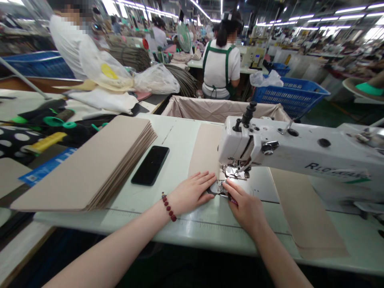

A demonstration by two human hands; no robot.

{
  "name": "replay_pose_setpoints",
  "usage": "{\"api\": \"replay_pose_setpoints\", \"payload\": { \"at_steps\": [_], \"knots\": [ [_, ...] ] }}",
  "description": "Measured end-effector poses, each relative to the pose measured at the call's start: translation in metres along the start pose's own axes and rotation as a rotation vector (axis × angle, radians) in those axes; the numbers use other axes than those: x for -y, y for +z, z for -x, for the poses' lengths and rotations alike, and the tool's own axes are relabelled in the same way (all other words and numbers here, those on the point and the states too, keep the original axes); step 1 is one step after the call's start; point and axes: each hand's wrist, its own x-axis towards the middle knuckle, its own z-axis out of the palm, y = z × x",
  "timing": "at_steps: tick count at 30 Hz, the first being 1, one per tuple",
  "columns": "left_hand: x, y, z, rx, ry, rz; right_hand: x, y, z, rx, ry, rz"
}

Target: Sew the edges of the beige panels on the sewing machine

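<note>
Your left hand point(192, 193) spread flat, fingers reaching toward the presser foot point(237, 173) of a white industrial sewing machine point(294, 150), as a long, plain beige panel point(205, 150) runs from beyond that hand to the foot. Your right hand point(244, 208) sits just beside it, fingers pressed together, tips down by the foot; whether they pinch anything, you cannot tell. Left of your left hand, on the table point(180, 130), lie a black smartphone point(150, 165) and a stack of beige boards point(87, 164). A red bead bracelet point(168, 206) circles your left wrist.
</note>
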Motion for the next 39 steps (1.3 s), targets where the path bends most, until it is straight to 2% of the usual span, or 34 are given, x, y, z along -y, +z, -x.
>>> {"api": "replay_pose_setpoints", "payload": {
  "at_steps": [10, 19, 39],
  "knots": [
    [0.011, 0.011, -0.017, -0.072, -0.052, -0.004, 0.000, 0.001, -0.001, -0.013, -0.014, -0.016],
    [0.010, 0.010, -0.017, -0.071, -0.056, 0.018, 0.002, -0.006, -0.002, 0.029, -0.011, -0.024],
    [0.010, 0.016, -0.014, -0.171, -0.073, 0.019, 0.004, -0.002, 0.000, -0.054, -0.009, -0.004]
  ]
}}
